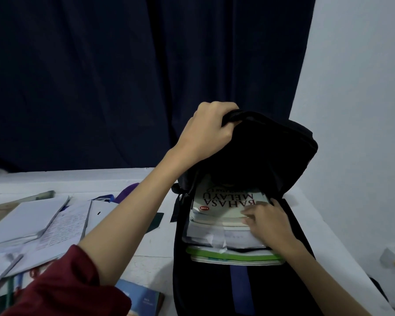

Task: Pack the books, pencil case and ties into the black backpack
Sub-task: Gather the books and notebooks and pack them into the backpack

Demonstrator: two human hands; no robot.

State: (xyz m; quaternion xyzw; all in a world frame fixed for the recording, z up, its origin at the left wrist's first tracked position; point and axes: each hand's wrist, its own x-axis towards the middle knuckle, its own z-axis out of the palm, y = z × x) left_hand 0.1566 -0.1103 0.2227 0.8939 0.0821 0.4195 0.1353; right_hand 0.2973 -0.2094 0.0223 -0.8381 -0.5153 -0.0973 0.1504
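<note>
The black backpack (269,147) lies open on the white table, its top flap lifted. My left hand (209,130) grips the flap's zipper edge and holds it up. Inside is a stack of books; the top one is a pale book (224,202) printed "BAHASA MELAYU". Below it lie white papers and a green-edged book (233,254). My right hand (268,222) rests on the right side of the stack, fingers touching the top book's corner. A blue strip (238,290) shows in the bag below the books.
Open notebooks and loose papers (43,224) cover the left of the white table (146,247). A purple object (128,190) lies behind them. A blue-covered book (141,299) sits at the front edge. Dark curtain behind, white wall on the right.
</note>
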